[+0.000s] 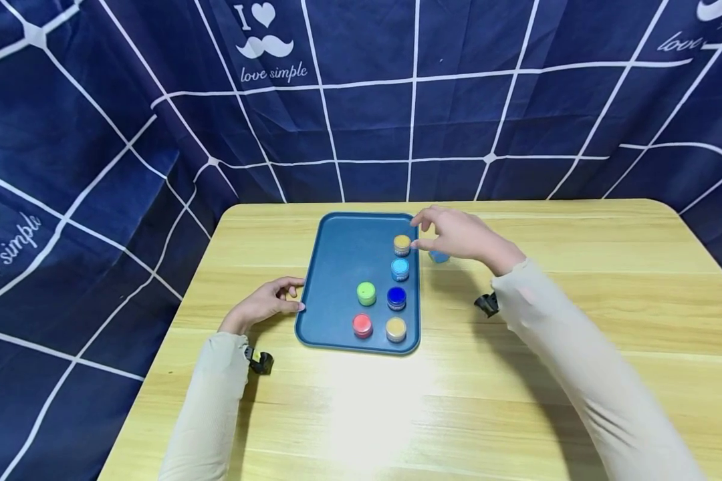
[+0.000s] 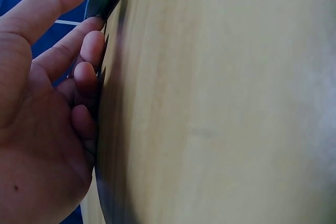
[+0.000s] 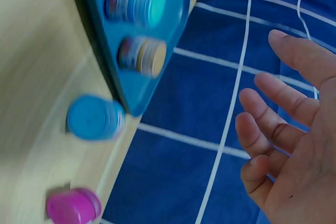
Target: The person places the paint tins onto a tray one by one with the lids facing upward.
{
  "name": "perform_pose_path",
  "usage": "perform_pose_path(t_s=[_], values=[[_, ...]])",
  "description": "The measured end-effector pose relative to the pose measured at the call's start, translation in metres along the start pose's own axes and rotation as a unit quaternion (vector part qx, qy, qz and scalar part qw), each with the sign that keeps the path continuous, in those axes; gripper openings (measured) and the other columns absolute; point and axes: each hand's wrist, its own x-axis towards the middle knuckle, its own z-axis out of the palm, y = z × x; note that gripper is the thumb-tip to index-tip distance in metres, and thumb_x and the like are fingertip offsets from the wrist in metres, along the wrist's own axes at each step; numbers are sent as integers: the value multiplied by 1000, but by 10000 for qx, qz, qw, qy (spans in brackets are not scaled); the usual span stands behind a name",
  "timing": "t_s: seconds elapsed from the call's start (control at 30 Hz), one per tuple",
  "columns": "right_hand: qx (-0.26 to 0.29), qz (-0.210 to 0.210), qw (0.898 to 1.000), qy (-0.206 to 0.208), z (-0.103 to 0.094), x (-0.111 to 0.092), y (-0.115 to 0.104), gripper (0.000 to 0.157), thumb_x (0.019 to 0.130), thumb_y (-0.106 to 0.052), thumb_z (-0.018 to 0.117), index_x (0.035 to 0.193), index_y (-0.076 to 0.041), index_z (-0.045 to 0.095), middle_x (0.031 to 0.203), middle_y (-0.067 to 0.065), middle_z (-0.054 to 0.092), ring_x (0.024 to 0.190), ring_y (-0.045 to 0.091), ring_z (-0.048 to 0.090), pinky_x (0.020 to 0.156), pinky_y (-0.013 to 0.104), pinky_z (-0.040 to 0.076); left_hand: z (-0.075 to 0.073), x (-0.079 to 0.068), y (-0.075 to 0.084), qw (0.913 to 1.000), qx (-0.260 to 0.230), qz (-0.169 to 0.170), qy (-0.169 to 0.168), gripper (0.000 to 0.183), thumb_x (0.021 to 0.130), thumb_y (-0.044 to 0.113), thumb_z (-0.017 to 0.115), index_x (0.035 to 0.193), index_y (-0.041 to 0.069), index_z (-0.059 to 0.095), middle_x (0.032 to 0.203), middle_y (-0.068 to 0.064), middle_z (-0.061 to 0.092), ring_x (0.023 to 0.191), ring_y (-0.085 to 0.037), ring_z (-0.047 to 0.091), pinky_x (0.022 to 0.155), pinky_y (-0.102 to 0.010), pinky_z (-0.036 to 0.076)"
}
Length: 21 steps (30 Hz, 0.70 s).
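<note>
A dark blue tray point(image 1: 343, 247) bears several small round jars. Down its right side stand an ochre-topped jar point(image 1: 402, 245), a light blue one point(image 1: 400, 269), a dark blue one point(image 1: 397, 298) and a beige one point(image 1: 396, 329). Left of these sit a green jar point(image 1: 366, 293) and a red jar point(image 1: 362, 325). My left hand point(image 1: 266, 302) holds the tray's left rim between thumb and index finger, the other fingers curled. Over the far right corner, my right hand point(image 1: 457, 234) is empty, its fingers spread and loosely bent, close beside the ochre-topped jar.
Just outside the tray's right edge, a blue jar point(image 3: 94, 117) rests on the wooden table point(image 1: 577, 294), partly hidden by my right hand in the head view. A magenta jar point(image 3: 73, 206) shows farther along in the right wrist view. A dark blue curtain point(image 1: 367, 120) hangs behind.
</note>
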Motion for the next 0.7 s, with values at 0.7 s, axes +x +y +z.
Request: perform_pose_path(t_s=[0.7], values=[[335,1033,9940,87,-12,-7,73,61,92,-47,58,132,-1,52,124,23,58,112,38,56,87,54,45,1,1,0,9999,36,71,90,59,86,13,71,139,-1,47,98,-5,46,83,-18,37,72,-25,33]])
